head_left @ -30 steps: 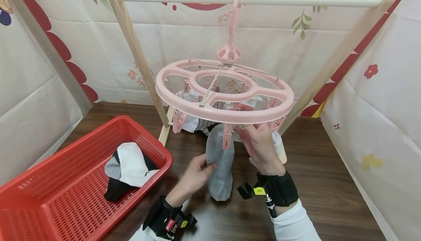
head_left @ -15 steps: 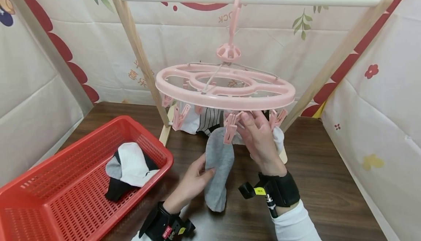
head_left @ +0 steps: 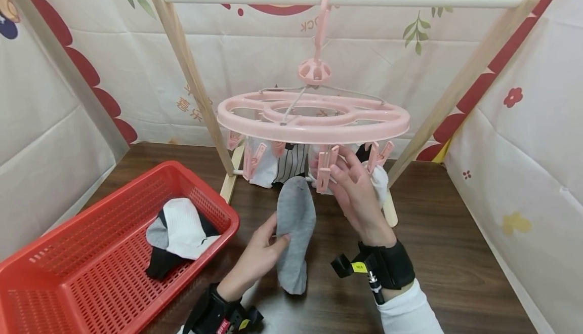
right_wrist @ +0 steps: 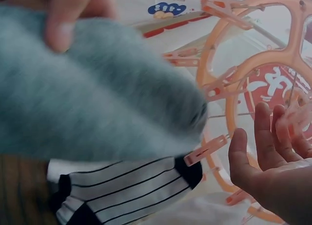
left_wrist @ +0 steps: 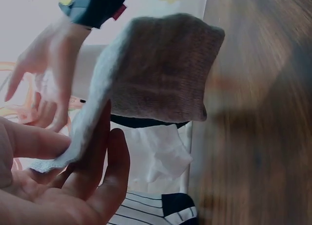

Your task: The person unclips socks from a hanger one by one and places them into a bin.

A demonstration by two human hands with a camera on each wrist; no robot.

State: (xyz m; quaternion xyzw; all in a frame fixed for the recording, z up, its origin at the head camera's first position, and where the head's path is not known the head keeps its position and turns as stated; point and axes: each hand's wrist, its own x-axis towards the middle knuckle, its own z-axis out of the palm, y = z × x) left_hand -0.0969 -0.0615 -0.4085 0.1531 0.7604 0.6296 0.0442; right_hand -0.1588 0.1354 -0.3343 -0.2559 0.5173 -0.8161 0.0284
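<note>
My left hand [head_left: 252, 260] pinches a grey sock [head_left: 295, 233] between thumb and fingers, its toe end pointing up. In the left wrist view, the ribbed cuff of the sock [left_wrist: 190, 69] hangs free. A pink round clip hanger [head_left: 314, 132] hangs above, with clothespins round its ring. My right hand [head_left: 360, 192] is raised beside a front clothespin [head_left: 324, 172]. The right wrist view shows its fingers [right_wrist: 265, 142] loosely bent and apart, with nothing gripped. Behind the grey sock, a striped sock [head_left: 291, 162] and white socks [head_left: 263, 164] hang under the ring.
On the left stands a red basket [head_left: 109, 293] holding a white sock [head_left: 184, 227] and black and grey ones. A wooden stand [head_left: 191, 71] with a white rod [head_left: 410, 0] bears the hanger. Patterned cloth walls surround the brown tabletop [head_left: 455, 253].
The ring has swung from tilted to nearly level. My left hand has drawn the grey sock slightly left, away from the front clothespin. My right hand stays close to that clothespin.
</note>
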